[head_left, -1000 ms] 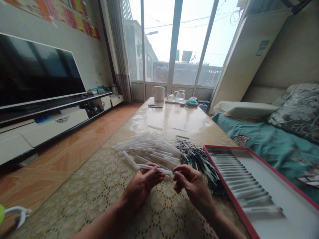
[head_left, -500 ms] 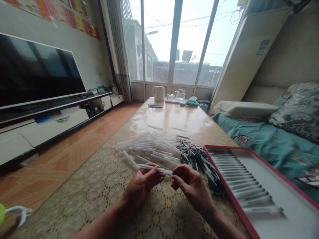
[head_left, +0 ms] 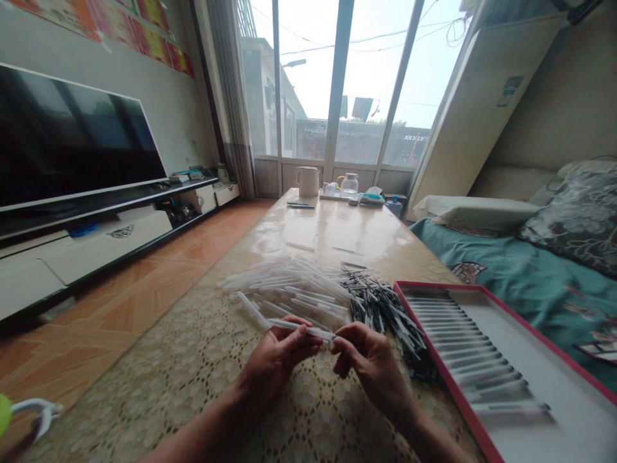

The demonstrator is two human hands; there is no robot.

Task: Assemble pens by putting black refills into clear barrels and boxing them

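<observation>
My left hand is closed around a translucent white pen barrel, thumb on top, above the near part of the table. At the barrel's right end, my right hand pinches with thumb and forefinger; a small dark bit shows there, and what lies inside the fingertips is mostly hidden. Just beyond both hands spreads a pile of clear pen barrels. To its right lies a heap of dark pen refills. Beside that heap, a red-rimmed box holds a row of pens with dark ends.
A patterned cover lies on the long table. At its far end stand a kettle, a glass jug and a tissue pack. A bed is on the right, a television on the left.
Both hands stay at nearly the same spot. The right fingertips have shifted very slightly at the barrel's end, and the dark bit there shows less.
</observation>
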